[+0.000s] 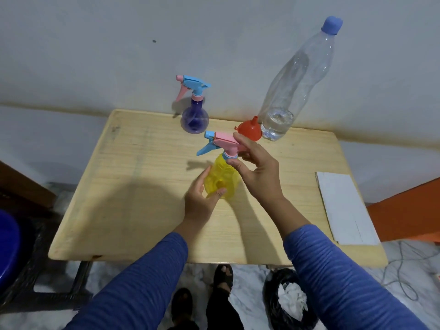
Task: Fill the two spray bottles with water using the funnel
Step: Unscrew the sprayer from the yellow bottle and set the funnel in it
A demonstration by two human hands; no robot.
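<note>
A yellow spray bottle (222,177) with a pink and blue trigger head stands near the middle of the wooden table (133,186). My left hand (202,198) holds its body from the near left. My right hand (256,170) grips the pink trigger head and collar. A purple spray bottle (194,120) with a blue and pink head stands at the table's far edge. An orange funnel (250,131) lies upside down beside a tall clear water bottle (285,98) with a blue cap, which holds a little water at its bottom.
A white flat card or box (345,208) lies at the table's right edge. Below the table stand a black bag with white paper (290,298) and my sandalled feet. A blue tub (7,248) is at the left, an orange surface (409,210) at the right.
</note>
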